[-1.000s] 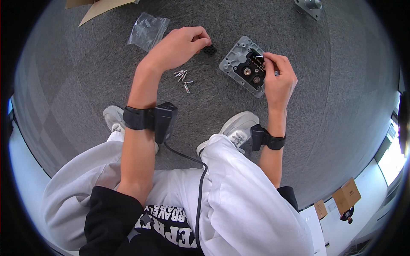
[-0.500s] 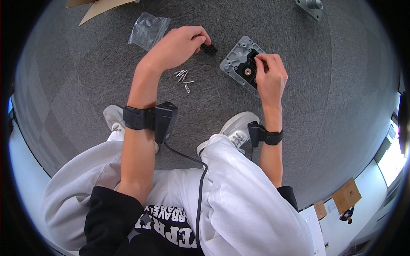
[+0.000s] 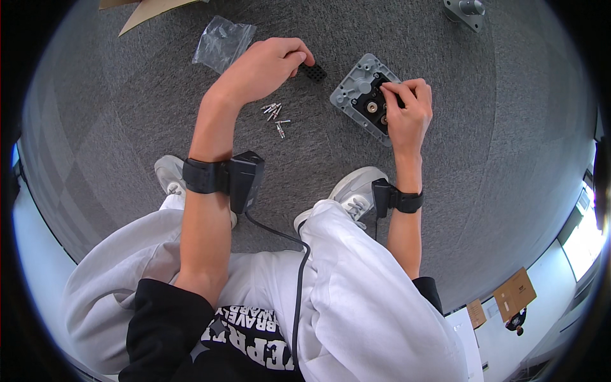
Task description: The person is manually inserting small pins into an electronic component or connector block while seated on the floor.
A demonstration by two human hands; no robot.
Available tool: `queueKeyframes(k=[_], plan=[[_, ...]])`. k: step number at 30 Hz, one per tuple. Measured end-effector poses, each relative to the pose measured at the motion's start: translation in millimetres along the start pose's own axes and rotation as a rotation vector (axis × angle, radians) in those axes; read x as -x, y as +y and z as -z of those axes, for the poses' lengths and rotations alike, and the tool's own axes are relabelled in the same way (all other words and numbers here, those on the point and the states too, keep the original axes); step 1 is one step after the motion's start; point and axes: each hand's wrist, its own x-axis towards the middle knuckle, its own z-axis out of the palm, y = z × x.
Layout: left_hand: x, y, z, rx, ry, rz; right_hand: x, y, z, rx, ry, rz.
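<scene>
On the carpet lies a grey metal housing [image 3: 368, 67] with a black insert [image 3: 365, 102] that has round metal contacts. My right hand [image 3: 409, 109] is over its right side, thumb and forefinger pinched at the insert's edge; whatever is between the fingertips is too small to make out. Further left, my left hand [image 3: 275, 63] grips a small black block with rows of holes [image 3: 314, 72] by one end. Several slim silver metal pins [image 3: 273, 111] lie loose on the carpet below that hand.
A clear plastic bag [image 3: 223, 43] lies beyond my left forearm. Cardboard flaps [image 3: 159, 11] show at the top left. Another grey metal part [image 3: 468, 13] stands at the far right. A black cable [image 3: 300, 286] runs from the left wrist device across my lap.
My right hand has shifted slightly to the right and its fingers have lifted a little, showing more of the insert. My left hand holds the block almost still.
</scene>
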Motion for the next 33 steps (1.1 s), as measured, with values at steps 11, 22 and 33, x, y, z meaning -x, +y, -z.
queueKeyframes(k=[11,22,33], plan=[[0.8,-6.7,2.5,0.003,0.023,-0.019,-1.5,-19.6,10.1,-0.137,0.013,-0.145],[1.7,-10.8,10.8,0.028,0.049,-0.015,40.8,-87.6,-64.0,-0.31,-0.507,0.171],[1.6,-14.0,5.4,0.048,0.015,0.029,72.8,-82.2,-92.9,-0.283,-0.452,0.236]])
